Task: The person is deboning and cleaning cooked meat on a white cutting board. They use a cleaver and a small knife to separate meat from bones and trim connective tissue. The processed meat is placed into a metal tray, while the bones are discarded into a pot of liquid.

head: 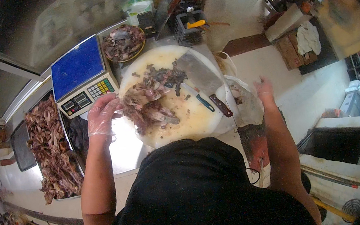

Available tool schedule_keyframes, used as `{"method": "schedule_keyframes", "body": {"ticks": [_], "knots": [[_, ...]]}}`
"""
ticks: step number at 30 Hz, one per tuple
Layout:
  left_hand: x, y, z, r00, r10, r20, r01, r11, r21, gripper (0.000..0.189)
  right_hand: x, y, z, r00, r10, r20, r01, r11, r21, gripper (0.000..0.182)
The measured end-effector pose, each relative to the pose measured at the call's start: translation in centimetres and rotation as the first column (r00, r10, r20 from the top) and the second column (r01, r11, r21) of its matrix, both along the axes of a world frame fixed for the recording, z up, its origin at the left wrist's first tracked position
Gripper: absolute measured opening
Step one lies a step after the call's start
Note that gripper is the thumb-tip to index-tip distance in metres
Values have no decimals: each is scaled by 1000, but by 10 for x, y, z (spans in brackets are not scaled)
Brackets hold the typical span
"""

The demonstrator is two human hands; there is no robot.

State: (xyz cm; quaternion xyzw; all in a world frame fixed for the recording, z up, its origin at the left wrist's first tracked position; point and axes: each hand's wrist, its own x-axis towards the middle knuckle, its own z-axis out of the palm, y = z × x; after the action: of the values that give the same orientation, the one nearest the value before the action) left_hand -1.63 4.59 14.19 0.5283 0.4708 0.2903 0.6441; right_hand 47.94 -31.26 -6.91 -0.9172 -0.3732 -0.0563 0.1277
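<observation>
My left hand (103,116), in a clear plastic glove, is at the left rim of a round, yellowed cutting board (199,123). Its curled fingers lie beside a heap of cooked meat on bone (148,105); whether they grip anything is hidden. My right hand (264,89), also gloved, is raised right of the board, with nothing visible in it. Dark meat scraps (169,76) are scattered behind the heap. On the board's right side lie a wide-bladed cleaver (196,68) with a brown handle and a small knife (204,102) with a teal handle.
A weighing scale (79,69) with a blue platform stands left of the board. Meaty bones fill a long tray (50,148). Behind are a bowl of meat (124,42) and a knife rack (190,24). A plastic bag (247,99) hangs at the board's right.
</observation>
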Motion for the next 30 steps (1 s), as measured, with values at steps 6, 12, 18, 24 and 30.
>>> {"method": "schedule_keyframes", "body": {"ticks": [6, 12, 18, 24, 30], "knots": [[-39, 24, -80, 951, -73, -302, 119, 983, 139, 29, -75, 99, 40, 831, 258, -492, -61, 923, 381, 46], [-21, 21, -101, 923, -164, -350, 264, 929, 261, 37, -264, 223, 142, 570, 692, -444, -565, 722, 400, 56], [-30, 15, -84, 953, -115, -279, 150, 983, 107, 22, -307, 281, 135, 544, 772, -330, -683, 635, 359, 60], [-40, 18, -106, 921, -54, -386, 106, 988, 115, 16, -312, 289, 131, 511, 829, -227, -740, 559, 374, 58], [-36, 20, -142, 888, 12, -460, 139, 946, 293, 9, -311, 294, 109, 512, 846, -147, -649, 493, 580, 55]]}}
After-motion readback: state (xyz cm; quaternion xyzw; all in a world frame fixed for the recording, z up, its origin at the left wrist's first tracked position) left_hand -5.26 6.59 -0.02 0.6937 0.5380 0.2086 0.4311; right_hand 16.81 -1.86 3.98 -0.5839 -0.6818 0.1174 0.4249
